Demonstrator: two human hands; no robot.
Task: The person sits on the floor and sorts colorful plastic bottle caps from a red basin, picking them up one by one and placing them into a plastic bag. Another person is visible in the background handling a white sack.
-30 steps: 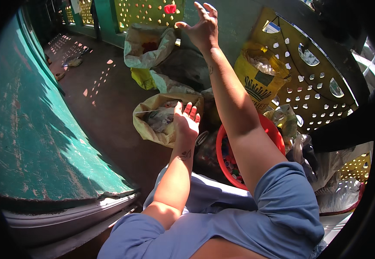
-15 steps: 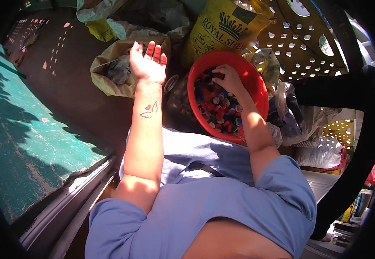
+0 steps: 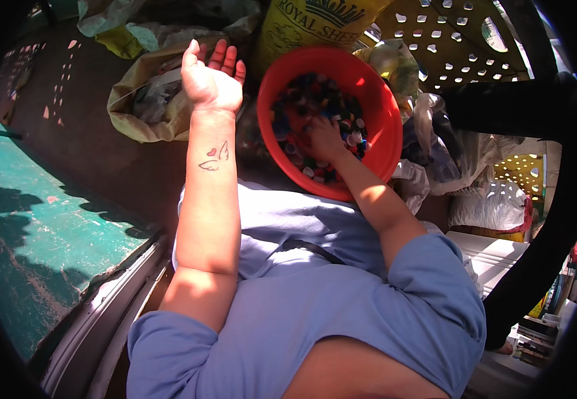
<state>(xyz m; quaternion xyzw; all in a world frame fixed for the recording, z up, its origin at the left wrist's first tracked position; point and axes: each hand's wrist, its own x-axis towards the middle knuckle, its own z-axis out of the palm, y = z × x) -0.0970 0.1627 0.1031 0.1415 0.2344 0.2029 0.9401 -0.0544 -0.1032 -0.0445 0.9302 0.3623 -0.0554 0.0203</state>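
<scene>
My left hand (image 3: pixel 213 85) is raised palm up, its fingers apart and slightly curled, with nothing in it. Just beside and below it stands a pale open sack (image 3: pixel 123 120) with crumpled clear plastic inside. My right hand (image 3: pixel 325 141) reaches down into a round red tub (image 3: pixel 385 126), fingers spread over a heap of plastic bottle caps (image 3: pixel 351 110) in red, blue, black, green and white. The fingertips are partly hidden among the caps, and I see nothing gripped between them.
Behind the tub stands a yellow printed sack (image 3: pixel 278 33). Clear plastic bags (image 3: pixel 435 143) crowd its right side, near a black frame bar (image 3: pixel 508 113). A worn green board (image 3: pixel 56 233) lies to my left. Perforated yellow panelling (image 3: pixel 428 33) rises at the back.
My right hand has moved down and left, deeper into the caps. The whole view has shifted, so the tub and sacks sit further up and left. My left hand stays palm up.
</scene>
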